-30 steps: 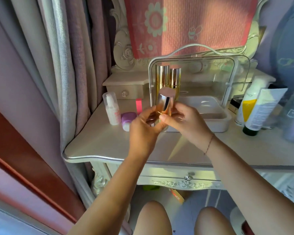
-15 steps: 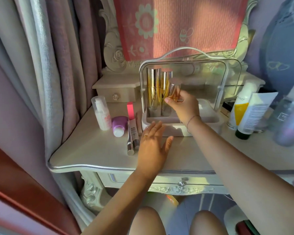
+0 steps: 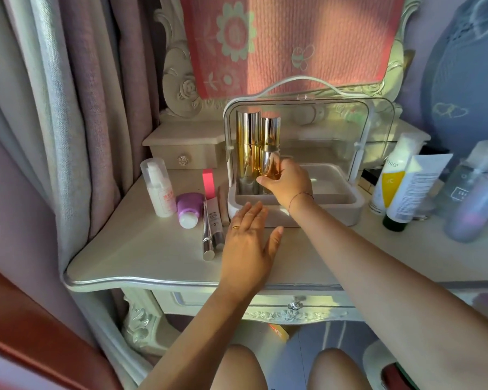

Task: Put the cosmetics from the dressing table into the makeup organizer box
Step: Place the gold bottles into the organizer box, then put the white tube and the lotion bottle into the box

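At frame centre the right hand pinched a gold bottle inside the organizer, its lower part hidden by the fingers. Two taller gold bottles stood just behind, at the box's left end. Below, the left hand lay spread over the table, partly covering two tubes. At right, blurred bottles were cut off.
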A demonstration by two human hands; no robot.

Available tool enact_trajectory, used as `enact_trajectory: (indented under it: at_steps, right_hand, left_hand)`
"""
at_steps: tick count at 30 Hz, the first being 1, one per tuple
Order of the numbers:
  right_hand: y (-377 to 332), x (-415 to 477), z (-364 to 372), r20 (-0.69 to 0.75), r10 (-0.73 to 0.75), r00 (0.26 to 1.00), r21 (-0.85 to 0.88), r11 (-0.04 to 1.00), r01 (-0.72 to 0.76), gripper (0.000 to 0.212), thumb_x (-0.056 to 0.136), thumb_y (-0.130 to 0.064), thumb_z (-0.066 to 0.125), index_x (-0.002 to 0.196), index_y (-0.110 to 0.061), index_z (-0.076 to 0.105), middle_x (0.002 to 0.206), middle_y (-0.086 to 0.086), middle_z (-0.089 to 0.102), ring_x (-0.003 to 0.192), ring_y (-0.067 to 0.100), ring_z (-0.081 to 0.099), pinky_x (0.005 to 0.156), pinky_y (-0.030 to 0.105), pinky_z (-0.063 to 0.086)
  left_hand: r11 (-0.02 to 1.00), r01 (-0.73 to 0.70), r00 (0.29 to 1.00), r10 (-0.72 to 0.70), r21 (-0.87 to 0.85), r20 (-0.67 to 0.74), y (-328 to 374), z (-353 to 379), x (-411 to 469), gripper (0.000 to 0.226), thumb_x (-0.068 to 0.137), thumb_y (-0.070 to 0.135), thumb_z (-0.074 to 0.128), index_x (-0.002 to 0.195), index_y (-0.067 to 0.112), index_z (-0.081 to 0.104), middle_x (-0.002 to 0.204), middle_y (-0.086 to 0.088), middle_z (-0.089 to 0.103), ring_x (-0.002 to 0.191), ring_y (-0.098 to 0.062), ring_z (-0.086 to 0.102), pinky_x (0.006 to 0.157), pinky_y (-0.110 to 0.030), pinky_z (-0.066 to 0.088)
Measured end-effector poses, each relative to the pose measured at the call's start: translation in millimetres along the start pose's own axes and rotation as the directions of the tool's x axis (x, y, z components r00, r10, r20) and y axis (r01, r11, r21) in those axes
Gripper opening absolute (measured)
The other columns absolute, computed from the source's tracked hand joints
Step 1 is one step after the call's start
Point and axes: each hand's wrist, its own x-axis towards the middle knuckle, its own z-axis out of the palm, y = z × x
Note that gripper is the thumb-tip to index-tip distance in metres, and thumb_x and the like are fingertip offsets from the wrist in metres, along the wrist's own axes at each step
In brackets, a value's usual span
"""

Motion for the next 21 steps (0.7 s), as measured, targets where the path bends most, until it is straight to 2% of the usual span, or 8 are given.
enact_trajectory:
  at_steps: [5,7,9,11,13,15,18,21]
  right_hand:
    - [2.4,-10.5,-9.8,0.013,-0.020,1.000,0.055,0.998,0.019,0.039,0.080,-0.040,0.069,0.103,-0.011,0.058,0.102,0.006,0.067,0.095,0.025,0.063,0.080,0.034,0.052]
    - [8.0,-24.8,-21.8,-0.082,-0.046,0.996,0.159,0.986,0.059,0.040,0.080,-0.034,0.070,0.111,-0.012,0.059,0.111,0.005,0.066,0.101,0.020,0.061,0.084,0.028,0.049]
    - [21.3,-46.2,-40.0,-0.261,-0.054,0.964,0.274,0.953,0.127,0.034,0.080,-0.027,0.071,0.110,-0.013,0.062,0.108,0.003,0.067,0.099,0.015,0.061,0.084,0.019,0.047]
    - [43.5,-71.5,-63.4,-0.502,0.003,0.865,0.326,0.927,0.187,0.023,0.079,-0.024,0.070,0.099,-0.015,0.064,0.094,0.001,0.066,0.086,0.013,0.061,0.078,0.015,0.047]
    - [70.8,-91.0,-86.3,-0.693,0.088,0.716,0.290,0.943,0.165,0.025,0.075,-0.024,0.071,0.094,-0.011,0.062,0.090,0.008,0.064,0.080,0.019,0.057,0.077,0.026,0.047]
    - [95.7,-97.1,-103.7,-0.745,0.182,0.642,0.265,0.964,0.035,0.039,0.071,-0.022,0.074,0.102,-0.004,0.059,0.102,0.016,0.061,0.090,0.028,0.056,0.083,0.038,0.047]
    - [118.4,-88.4,-118.2,-0.669,0.294,0.683,0.272,0.952,-0.144,0.061,0.069,-0.022,0.077,0.120,0.000,0.051,0.122,0.019,0.055,0.110,0.033,0.052,0.093,0.044,0.044]
    - [127.1,-78.5,-120.9,-0.607,0.300,0.736,0.254,0.951,-0.178,0.066,0.070,-0.022,0.078,0.125,-0.001,0.048,0.125,0.019,0.052,0.113,0.031,0.050,0.091,0.038,0.041]
  left_hand:
    - [1.000,0.000,1.000,0.000,0.000,0.012,-1.2,0.1,0.8,0.052,0.093,0.040,0.047,0.135,0.009,0.046,0.144,-0.008,0.045,0.139,-0.022,0.029,0.115,-0.031,0.019]
    - [1.000,-0.005,1.000,0.005,0.002,0.016,-1.5,0.3,1.2,0.051,0.093,0.040,0.047,0.135,0.010,0.046,0.144,-0.007,0.045,0.139,-0.022,0.029,0.115,-0.031,0.019]
    - [1.000,-0.001,1.000,0.001,-0.001,0.021,-2.1,0.7,0.6,0.052,0.093,0.041,0.046,0.135,0.011,0.046,0.145,-0.006,0.045,0.140,-0.021,0.029,0.115,-0.031,0.020]
    - [1.000,0.011,1.000,-0.011,-0.009,0.026,-2.4,0.8,0.2,0.052,0.093,0.043,0.045,0.136,0.013,0.045,0.146,-0.004,0.044,0.140,-0.020,0.028,0.116,-0.033,0.021]
    - [1.000,0.016,0.999,-0.016,-0.005,0.028,-2.1,0.9,0.2,0.053,0.093,0.043,0.045,0.136,0.013,0.045,0.146,-0.005,0.044,0.140,-0.020,0.028,0.116,-0.034,0.022]
    - [1.000,0.014,0.999,-0.014,-0.001,0.029,-1.0,0.5,0.0,0.054,0.092,0.044,0.044,0.136,0.012,0.046,0.145,-0.006,0.044,0.139,-0.022,0.030,0.115,-0.036,0.023]
    - [1.000,0.012,0.999,-0.011,-0.006,0.033,0.4,-0.8,-0.8,0.054,0.092,0.044,0.043,0.135,0.011,0.046,0.145,-0.007,0.045,0.139,-0.023,0.031,0.115,-0.038,0.025]
    - [1.000,0.020,0.999,-0.019,-0.020,0.039,1.2,-2.3,-0.6,0.058,0.090,0.047,0.039,0.136,0.011,0.046,0.145,-0.007,0.044,0.139,-0.023,0.031,0.115,-0.038,0.024]
